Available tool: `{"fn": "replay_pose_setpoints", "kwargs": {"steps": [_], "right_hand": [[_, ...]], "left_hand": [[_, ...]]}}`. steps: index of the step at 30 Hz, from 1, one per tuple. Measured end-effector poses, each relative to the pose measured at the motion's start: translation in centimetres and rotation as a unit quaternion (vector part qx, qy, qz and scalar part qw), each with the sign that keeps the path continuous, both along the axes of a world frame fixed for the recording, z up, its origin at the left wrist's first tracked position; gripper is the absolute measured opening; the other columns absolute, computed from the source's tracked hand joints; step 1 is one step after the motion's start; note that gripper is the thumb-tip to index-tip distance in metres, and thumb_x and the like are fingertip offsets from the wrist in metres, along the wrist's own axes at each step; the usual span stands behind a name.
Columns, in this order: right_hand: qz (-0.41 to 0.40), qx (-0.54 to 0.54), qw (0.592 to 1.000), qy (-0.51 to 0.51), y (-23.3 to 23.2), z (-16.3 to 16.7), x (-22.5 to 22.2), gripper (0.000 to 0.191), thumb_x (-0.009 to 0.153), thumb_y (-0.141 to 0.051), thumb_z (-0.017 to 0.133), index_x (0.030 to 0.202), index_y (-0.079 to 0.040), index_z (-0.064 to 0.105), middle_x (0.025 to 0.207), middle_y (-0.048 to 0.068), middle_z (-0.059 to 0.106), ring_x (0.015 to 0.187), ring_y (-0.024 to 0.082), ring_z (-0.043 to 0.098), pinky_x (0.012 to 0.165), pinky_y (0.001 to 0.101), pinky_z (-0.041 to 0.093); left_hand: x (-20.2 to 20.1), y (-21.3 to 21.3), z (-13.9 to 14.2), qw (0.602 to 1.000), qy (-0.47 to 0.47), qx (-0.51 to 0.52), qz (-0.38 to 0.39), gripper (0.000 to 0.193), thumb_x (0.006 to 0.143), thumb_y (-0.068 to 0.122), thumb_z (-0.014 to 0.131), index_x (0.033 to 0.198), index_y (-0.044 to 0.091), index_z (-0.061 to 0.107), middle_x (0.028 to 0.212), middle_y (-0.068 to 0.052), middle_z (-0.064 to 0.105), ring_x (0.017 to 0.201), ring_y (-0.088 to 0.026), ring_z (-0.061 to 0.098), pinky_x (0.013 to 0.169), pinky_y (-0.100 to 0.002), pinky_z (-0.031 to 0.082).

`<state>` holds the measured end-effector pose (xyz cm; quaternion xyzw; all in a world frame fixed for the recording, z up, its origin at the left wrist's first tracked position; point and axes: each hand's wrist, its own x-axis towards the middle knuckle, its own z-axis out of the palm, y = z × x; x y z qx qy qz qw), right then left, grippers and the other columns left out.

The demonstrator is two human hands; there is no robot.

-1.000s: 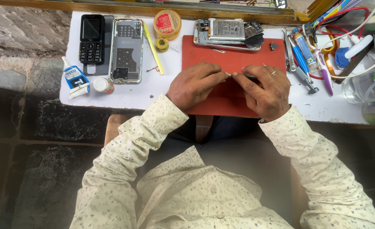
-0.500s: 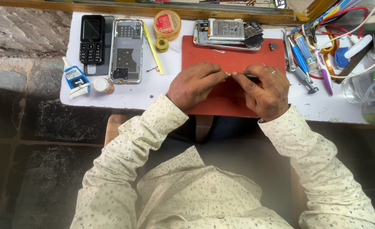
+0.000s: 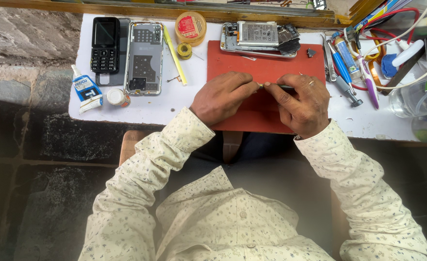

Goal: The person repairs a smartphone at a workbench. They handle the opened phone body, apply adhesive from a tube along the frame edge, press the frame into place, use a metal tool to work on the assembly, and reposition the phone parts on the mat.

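My left hand [image 3: 221, 96] and my right hand [image 3: 303, 103] meet over a red work mat [image 3: 266, 70] on the white bench. Both pinch a thin dark tool [image 3: 286, 87] with a green tip between their fingertips; most of it is hidden by the fingers. An opened smartphone [image 3: 259, 38] with its battery and loose parts on top lies at the mat's far edge, a hand's width beyond my fingers.
Left of the mat lie a black keypad phone [image 3: 105, 44], a phone frame [image 3: 144, 58], a yellow stick [image 3: 174, 54], a round tin [image 3: 190, 27], a solder spool [image 3: 185, 50], a glue tube [image 3: 86, 89] and a small cap [image 3: 118, 97]. Screwdrivers, tweezers and cables [image 3: 356, 63] crowd the right side beside a clear jar [image 3: 419, 99].
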<state>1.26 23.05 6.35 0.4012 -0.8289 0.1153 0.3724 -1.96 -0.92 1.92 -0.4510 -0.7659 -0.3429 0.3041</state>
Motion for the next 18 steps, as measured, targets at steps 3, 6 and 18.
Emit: {"fn": "replay_pose_setpoints", "kwargs": {"steps": [3, 6, 18], "right_hand": [[0.000, 0.003, 1.000, 0.002, 0.0, 0.1, 0.0, 0.038, 0.085, 0.004, 0.078, 0.121, -0.010, 0.077, 0.106, 0.006, 0.063, 0.086, 0.022, 0.065, 0.072, 0.0372, 0.051], [-0.005, 0.006, 1.000, 0.003, 0.1, 0.0, 0.0, 0.043, 0.082, 0.005, 0.077, 0.122, -0.010, 0.077, 0.106, 0.006, 0.063, 0.087, 0.023, 0.066, 0.073, 0.0378, 0.052], [0.010, -0.036, 0.999, -0.020, 0.5, -0.8, -0.2, 0.040, 0.084, 0.009, 0.075, 0.119, -0.008, 0.073, 0.109, 0.006, 0.065, 0.091, 0.024, 0.067, 0.075, 0.0379, 0.053]], "left_hand": [[0.1, -0.1, 0.1, 1.000, 0.014, -0.017, 0.009, 0.041, 0.091, -0.004, 0.068, 0.130, 0.007, 0.063, 0.114, -0.010, 0.063, 0.098, -0.029, 0.067, 0.083, -0.041, 0.057], [0.1, 0.1, 0.2, 1.000, 0.016, -0.005, 0.015, 0.037, 0.091, -0.003, 0.068, 0.126, 0.009, 0.064, 0.111, -0.009, 0.063, 0.096, -0.028, 0.067, 0.081, -0.040, 0.057], [0.3, 0.1, 0.6, 1.000, 0.012, 0.007, 0.012, 0.037, 0.090, -0.004, 0.068, 0.125, 0.008, 0.066, 0.110, -0.009, 0.064, 0.095, -0.028, 0.067, 0.081, -0.039, 0.056]]}}
